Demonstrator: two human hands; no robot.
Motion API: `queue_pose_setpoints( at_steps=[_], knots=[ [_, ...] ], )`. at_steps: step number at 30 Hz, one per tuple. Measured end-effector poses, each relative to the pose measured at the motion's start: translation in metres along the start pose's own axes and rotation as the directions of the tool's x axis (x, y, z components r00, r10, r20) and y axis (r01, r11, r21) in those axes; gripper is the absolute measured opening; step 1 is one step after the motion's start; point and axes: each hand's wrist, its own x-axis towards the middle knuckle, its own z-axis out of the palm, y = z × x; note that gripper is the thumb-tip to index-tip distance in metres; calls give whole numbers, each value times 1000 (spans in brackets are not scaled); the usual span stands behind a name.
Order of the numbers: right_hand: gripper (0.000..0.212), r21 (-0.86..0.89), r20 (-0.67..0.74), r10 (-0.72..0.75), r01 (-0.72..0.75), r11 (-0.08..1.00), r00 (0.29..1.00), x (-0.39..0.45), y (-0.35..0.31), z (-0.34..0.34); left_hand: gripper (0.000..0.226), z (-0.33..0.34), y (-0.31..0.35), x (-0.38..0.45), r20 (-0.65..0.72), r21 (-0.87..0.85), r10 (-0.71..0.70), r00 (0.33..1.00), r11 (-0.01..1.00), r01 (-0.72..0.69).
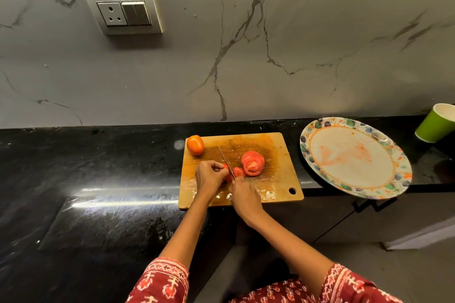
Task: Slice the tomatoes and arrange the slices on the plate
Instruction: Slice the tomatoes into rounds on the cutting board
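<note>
Tomato piece (227, 176) under left hand (210, 176), gripped by curled fingers; right hand (243, 195) clasps knife (225, 158) (blade beside slices (252, 163)).

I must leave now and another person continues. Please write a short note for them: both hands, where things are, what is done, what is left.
Left hand holds the tomato being cut on the cutting board.
Right hand grips the knife, blade in that tomato.
Done: some slices lie on the board.
Left: finish this tomato, cut the whole tomato, move all slices to the plate, which has only juice stains.
</note>
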Motion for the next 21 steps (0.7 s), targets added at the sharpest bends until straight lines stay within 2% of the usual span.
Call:
queue_pose_setpoints(
  at_steps=[3, 7, 12, 21],
  knots=[
    [32, -25, 36, -5, 5, 1000, 999, -16, 7, 6, 8, -3, -4, 3, -32, -1, -18, 999, 1000, 18],
    [29, -42, 39, 1, 1, 999, 999, -12, 5, 6, 5, -7, -4, 3, -3, -19, -24, 1000, 1000, 24],
    [31, -17, 50, 51, -51, 999, 997, 6, -1, 2, 11, 0, 0, -2, 15, -4, 13, 1000, 1000, -13],
    [30, -8, 41, 47, -47, 999, 998, 5, -3, 1, 18, 5, -5, -4, 20, 81, 21, 1000, 996, -23]
  ],
)
